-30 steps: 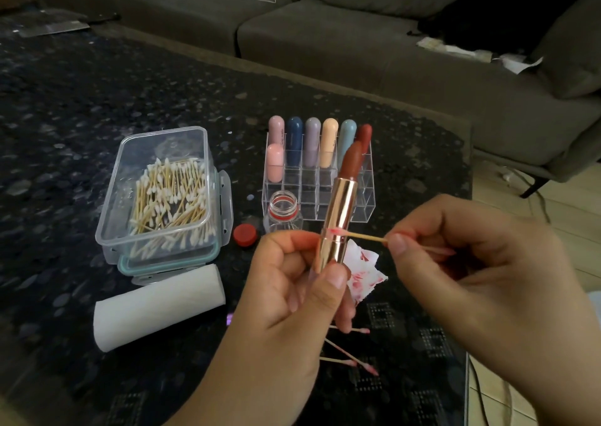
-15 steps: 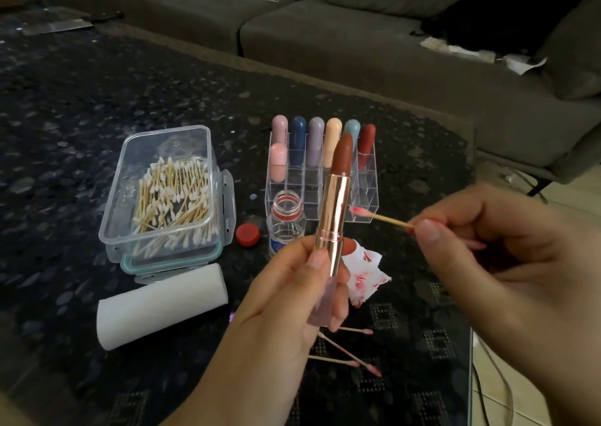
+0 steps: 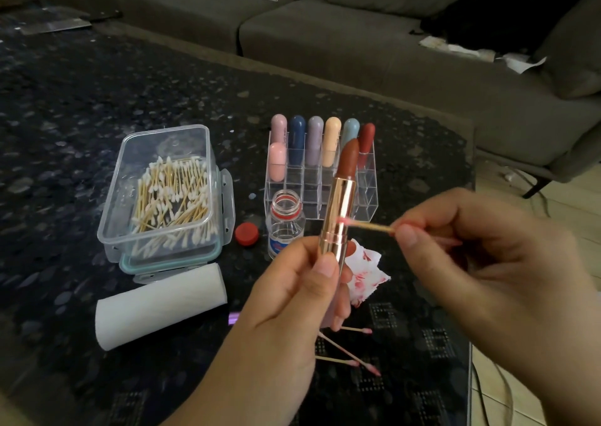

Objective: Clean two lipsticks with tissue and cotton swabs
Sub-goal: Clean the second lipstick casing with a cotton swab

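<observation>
The lipstick (image 3: 341, 208), its brown-red stick wound out of a rose-gold tube, stood upright in the air above the dark table (image 3: 81, 107), gripped around its base by the left hand (image 3: 292, 299), thumb in front and fingers behind. The right hand (image 3: 487, 263) pinched a cotton swab (image 3: 369, 225) by its wooden stem, and the pink-stained tip touched the tube just above the ring at its middle; half a second before, that tip had been held clear of the tube to the right, and a second before it had been pressed lower down against it. Behind the lipstick lay a crumpled tissue (image 3: 366, 271) smeared with red, and below the left hand three used swabs (image 3: 349, 351) lay on the table. Further back stood a small open bottle (image 3: 285, 222) with its red cap (image 3: 247, 234) beside it, and a clear rack (image 3: 320, 178) holding coloured lipstick capsules. To the left sat an open plastic box (image 3: 162, 195) of clean swabs, with a white tissue roll (image 3: 161, 305) lying in front of it. A grey sofa (image 3: 357, 45) ran along the far side of the table, with papers (image 3: 481, 53) on its right-hand seat.
</observation>
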Tool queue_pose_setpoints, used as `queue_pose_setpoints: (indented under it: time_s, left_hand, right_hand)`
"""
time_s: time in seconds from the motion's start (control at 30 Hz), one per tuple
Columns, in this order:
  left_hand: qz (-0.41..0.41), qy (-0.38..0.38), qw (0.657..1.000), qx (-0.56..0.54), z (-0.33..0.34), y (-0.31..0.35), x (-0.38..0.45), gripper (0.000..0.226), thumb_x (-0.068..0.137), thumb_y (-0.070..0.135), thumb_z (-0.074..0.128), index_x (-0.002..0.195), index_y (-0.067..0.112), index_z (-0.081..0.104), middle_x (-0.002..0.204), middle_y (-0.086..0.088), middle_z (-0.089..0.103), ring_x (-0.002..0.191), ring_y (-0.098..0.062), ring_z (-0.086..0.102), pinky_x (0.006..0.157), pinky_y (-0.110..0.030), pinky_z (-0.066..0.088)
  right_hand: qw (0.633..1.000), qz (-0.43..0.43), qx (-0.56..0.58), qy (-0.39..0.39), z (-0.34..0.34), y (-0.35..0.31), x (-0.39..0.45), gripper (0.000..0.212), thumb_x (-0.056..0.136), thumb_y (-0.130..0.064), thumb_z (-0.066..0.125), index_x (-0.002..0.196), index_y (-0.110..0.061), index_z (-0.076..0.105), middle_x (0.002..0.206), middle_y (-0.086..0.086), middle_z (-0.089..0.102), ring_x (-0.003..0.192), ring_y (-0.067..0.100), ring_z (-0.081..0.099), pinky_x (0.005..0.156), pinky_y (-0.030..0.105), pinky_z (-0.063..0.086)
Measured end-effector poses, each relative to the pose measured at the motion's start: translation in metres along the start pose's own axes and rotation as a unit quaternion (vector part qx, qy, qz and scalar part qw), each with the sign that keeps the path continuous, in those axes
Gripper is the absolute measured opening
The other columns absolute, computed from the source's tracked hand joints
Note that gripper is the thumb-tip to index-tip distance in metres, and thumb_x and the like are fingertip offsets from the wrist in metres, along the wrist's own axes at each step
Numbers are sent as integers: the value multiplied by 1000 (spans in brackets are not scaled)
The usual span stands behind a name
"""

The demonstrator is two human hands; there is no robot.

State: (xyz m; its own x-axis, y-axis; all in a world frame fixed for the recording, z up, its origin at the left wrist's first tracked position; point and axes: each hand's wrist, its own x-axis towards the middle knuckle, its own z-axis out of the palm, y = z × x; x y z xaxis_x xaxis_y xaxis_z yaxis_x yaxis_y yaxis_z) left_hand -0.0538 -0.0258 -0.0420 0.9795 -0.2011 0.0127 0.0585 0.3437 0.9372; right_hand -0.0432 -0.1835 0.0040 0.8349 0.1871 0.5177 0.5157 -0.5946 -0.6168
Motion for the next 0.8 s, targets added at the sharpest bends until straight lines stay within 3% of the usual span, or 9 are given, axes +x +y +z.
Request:
queue_pose_setpoints:
  time_s: [0.1, 0.23, 0.43, 0.53, 0.7, 0.8]
  left_hand:
    - [3, -5, 1000, 7, 0, -1, 0, 25, 68, 47, 55, 82, 33, 70, 63, 7, 58, 59, -11, 49, 62, -29, 38]
    - [3, -19, 999, 36, -1, -4, 1, 29, 69, 48, 55, 88, 32, 68, 66, 8, 58, 61, -10, 50, 63, -28, 39]
    - [5, -19, 998, 52, -1, -5, 1, 30, 70, 49, 56, 91, 32, 67, 67, 7, 58, 63, -12, 51, 66, -31, 40]
    - [8, -20, 998, 60, -1, -6, 1, 28, 70, 49, 56, 89, 32, 66, 66, 7, 57, 61, -8, 51, 63, -27, 41]
    - [17, -15, 997, 69, -2, -6, 2, 27, 71, 48, 55, 91, 34, 66, 66, 9, 57, 60, -7, 51, 60, -24, 43]
    - [22, -22, 996, 89, -3, -5, 0, 23, 72, 49, 54, 85, 33, 63, 62, 9, 59, 58, -4, 53, 60, -16, 45]
  right_hand:
    - [1000, 2, 20, -12, -1, -1, -1, 11, 81, -28, 58, 74, -23, 64, 65, 2, 56, 49, 8, 49, 45, 7, 35]
    - [999, 15, 3, 29, -3, -1, 0, 11, 83, -30, 56, 77, -24, 63, 71, 1, 57, 52, 10, 49, 44, 9, 35]
    - [1000, 0, 19, -25, -4, 2, 0, 12, 80, -27, 57, 70, -22, 61, 60, 3, 52, 46, 11, 46, 45, 8, 33]
    - [1000, 16, -2, 15, -5, 2, 1, 13, 82, -31, 56, 74, -23, 63, 67, 3, 54, 50, 12, 47, 44, 10, 34]
    - [1000, -8, 7, -28, -3, 2, -2, 14, 77, -25, 59, 64, -20, 61, 56, 3, 50, 43, 10, 42, 45, 7, 31]
    - [1000, 2, -9, -12, -4, 1, -2, 14, 80, -27, 58, 68, -20, 62, 62, 3, 52, 46, 9, 45, 46, 5, 31]
